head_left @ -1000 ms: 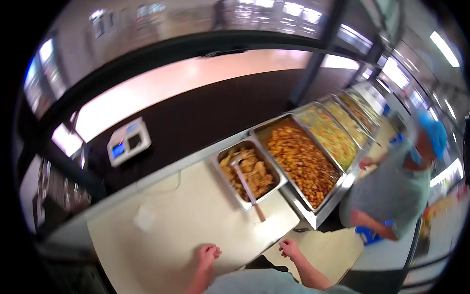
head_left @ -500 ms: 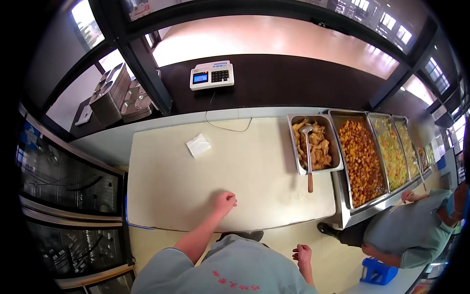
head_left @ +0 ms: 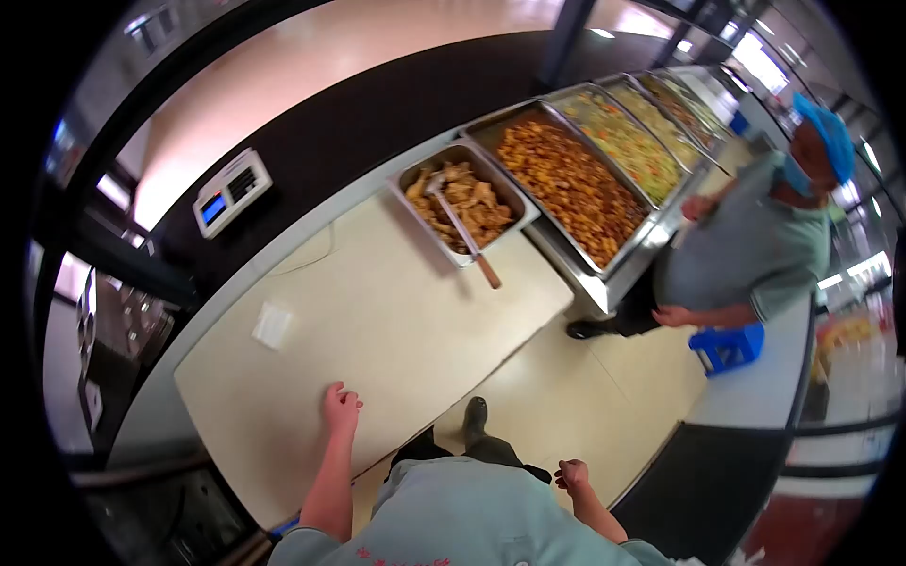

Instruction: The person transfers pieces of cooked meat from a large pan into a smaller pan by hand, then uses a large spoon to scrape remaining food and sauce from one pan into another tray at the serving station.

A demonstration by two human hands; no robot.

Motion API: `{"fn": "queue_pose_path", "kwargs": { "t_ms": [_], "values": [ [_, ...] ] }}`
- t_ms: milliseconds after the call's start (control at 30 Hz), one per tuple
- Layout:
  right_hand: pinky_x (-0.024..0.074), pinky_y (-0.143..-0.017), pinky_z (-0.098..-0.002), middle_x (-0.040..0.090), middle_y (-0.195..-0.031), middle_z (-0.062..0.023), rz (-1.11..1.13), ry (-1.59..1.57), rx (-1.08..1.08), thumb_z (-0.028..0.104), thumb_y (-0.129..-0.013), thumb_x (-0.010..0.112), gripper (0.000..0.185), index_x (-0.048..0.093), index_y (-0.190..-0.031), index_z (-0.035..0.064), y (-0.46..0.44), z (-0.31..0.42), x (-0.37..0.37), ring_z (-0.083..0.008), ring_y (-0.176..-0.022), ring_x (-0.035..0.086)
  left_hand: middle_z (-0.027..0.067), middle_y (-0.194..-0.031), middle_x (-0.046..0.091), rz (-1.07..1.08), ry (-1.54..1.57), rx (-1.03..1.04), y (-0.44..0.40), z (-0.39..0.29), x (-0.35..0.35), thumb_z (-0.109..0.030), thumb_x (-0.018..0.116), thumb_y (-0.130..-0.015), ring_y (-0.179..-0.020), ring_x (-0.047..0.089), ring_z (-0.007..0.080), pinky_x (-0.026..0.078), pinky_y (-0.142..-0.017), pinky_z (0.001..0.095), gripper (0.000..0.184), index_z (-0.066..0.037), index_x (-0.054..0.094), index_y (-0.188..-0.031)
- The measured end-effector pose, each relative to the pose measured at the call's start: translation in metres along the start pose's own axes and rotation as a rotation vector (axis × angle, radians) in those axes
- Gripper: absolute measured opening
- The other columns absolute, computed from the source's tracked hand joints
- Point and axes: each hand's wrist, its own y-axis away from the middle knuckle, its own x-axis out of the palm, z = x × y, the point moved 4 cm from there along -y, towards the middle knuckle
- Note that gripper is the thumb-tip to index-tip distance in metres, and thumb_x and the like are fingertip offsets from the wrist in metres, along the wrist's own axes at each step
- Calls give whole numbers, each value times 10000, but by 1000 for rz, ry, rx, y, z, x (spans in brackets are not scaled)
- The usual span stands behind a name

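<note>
My left hand [head_left: 342, 409] is at the near part of the cream tabletop [head_left: 396, 330], its fingers loosely bent, a little apart and holding nothing. Closest to it lies a small white square [head_left: 273, 325], perhaps a folded napkin or a packet. My right hand [head_left: 572, 475] hangs low over the floor, beyond the table's edge, with half-curled fingers and nothing visible in them. Farther up the table stands a steel pan of browned meat pieces [head_left: 479, 208]. A ladle [head_left: 458, 222] with a wooden handle rests in it, the handle sticking out over the rim.
Beside that pan runs a row of steel trays, one with brown diced food [head_left: 566, 179], another with mixed vegetables [head_left: 618, 141]. A co-worker [head_left: 746, 245] in a blue cap stands there. A white keypad device [head_left: 233, 191] sits on the dark counter [head_left: 311, 132]. A blue stool [head_left: 727, 349] is on the floor.
My view has swung to the right and tilted, so the trays and the co-worker sit nearer the middle. My left hand stays by the tabletop; its fingers look slightly looser.
</note>
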Motion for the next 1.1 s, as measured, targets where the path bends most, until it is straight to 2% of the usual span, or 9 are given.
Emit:
{"fn": "queue_pose_path", "kwargs": {
  "t_ms": [100, 167, 233, 367, 533, 600, 633, 733, 1100],
  "values": [
    [454, -409, -337, 655, -768, -180, -22, -46, 30, 174, -842, 589, 304, 575, -1017, -74, 25, -29, 14, -227, -486, 584, 110, -867, 619, 95, -13, 48, -6, -3, 11, -17, 538, -831, -643, 628, 153, 481, -538, 259, 390, 18, 479, -1215],
    [404, -388, -323, 621, -689, -124, -69, -85, 10, 148, -820, 601, 257, 604, -958, -69, 57, -25, 29, -191, -457, 525, 111, -849, 622, 139, 12, 67, -12, 7, 16, -13, 533, -833, -635, 624, 151, 475, -528, 255, 385, 21, 479, -1213],
    [455, -417, -333, 669, -779, -177, -51, -35, -10, 176, -825, 589, 334, 570, -1047, -72, 61, -31, 41, -214, -487, 578, 107, -812, 622, 196, 20, 105, -8, 15, 21, -31, 521, -858, -620, 620, 149, 473, -517, 256, 302, 23, 503, -1154],
    [455, -419, -327, 675, -753, -153, -144, -39, -61, 175, -797, 593, 301, 605, -992, -54, 87, -23, 59, -196, -480, 573, 95, -730, 614, 298, 82, 66, 6, 20, 29, -96, 500, -918, -566, 607, 151, 469, -488, 261, 144, 24, 549, -980],
    [455, -425, -321, 676, -708, -124, -192, 44, -77, 193, -770, 603, 258, 648, -897, -27, 81, -35, 72, -183, -462, 563, 88, -640, 603, 367, -34, 138, 9, 26, 32, -171, 490, -951, -513, 595, 154, 480, -479, 276, 251, 14, 558, -795],
    [494, -560, -324, 674, -723, -128, -222, 52, -84, 209, -740, 644, 272, 669, -856, -36, 95, -27, 72, -204, -579, 609, 93, -603, 600, 361, -86, 128, 7, 26, 31, -222, 484, -958, -502, 597, 163, 492, -484, 280, 357, 17, 558, -704],
    [513, -627, -325, 674, -730, -130, -236, 59, -90, 217, -725, 664, 280, 680, -836, -40, 98, -22, 72, -214, -638, 632, 97, -604, 601, 360, -97, 114, 5, 25, 31, -244, 480, -959, -495, 596, 167, 493, -479, 282, 381, 20, 561, -697],
    [450, -420, -326, 671, -698, -122, -161, 47, -92, 186, -774, 603, 241, 639, -875, -29, 82, -28, 77, -188, -449, 553, 107, -603, 602, 348, -111, 33, 7, 20, 31, -310, 473, -960, -476, 593, 177, 493, -463, 289, 448, 30, 570, -685],
    [519, -551, -334, 661, -651, -130, -204, 7, -232, 162, -731, 667, 198, 662, -749, -35, 71, -12, 90, -211, -572, 646, 139, -648, 634, 327, -66, -130, 8, 7, 30, -357, 534, -917, -498, 624, 191, 513, -461, 291, 449, 54, 613, -755]
  ]
}}
